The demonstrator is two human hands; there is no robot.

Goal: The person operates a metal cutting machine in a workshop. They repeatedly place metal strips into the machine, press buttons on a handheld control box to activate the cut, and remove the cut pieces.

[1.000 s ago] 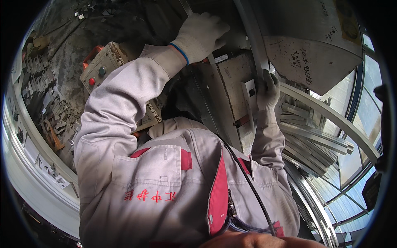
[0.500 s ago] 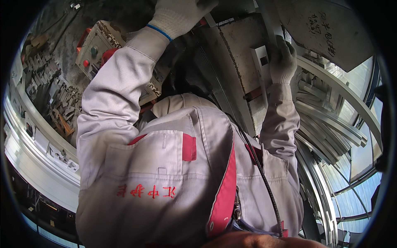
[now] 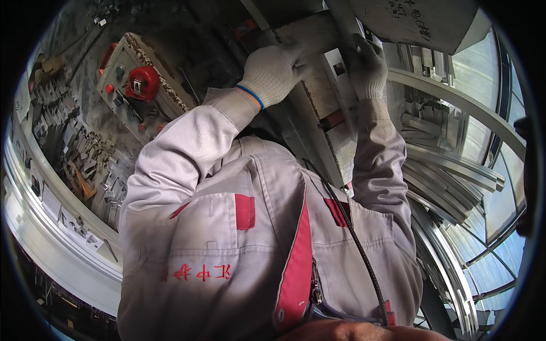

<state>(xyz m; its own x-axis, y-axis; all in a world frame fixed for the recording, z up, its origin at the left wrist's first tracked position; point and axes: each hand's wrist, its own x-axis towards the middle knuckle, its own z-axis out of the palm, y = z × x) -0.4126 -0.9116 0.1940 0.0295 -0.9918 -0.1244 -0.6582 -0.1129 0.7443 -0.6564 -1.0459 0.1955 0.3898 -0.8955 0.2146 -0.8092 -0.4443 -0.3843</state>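
Observation:
My left hand, in a white knitted glove with a blue cuff edge, reaches over a worn metal machine bed. Its fingers are stretched out and apart, pointing toward a pale metal profile with a square hole near its end. Nothing shows in that hand. My right hand, also gloved, is closed around the side of the profile, with the fingers toward its far end. The fingertips of both hands lie partly in shadow.
On the left stands a chipped control box with buttons and a red tape measure on top. Metal offcuts are heaped beyond it. Long metal profiles are stacked at right, below a marked panel.
My left hand has come down and nearer to the profile from the far edge. My right hand and the profile appear slightly farther left. More of the tape measure now shows.

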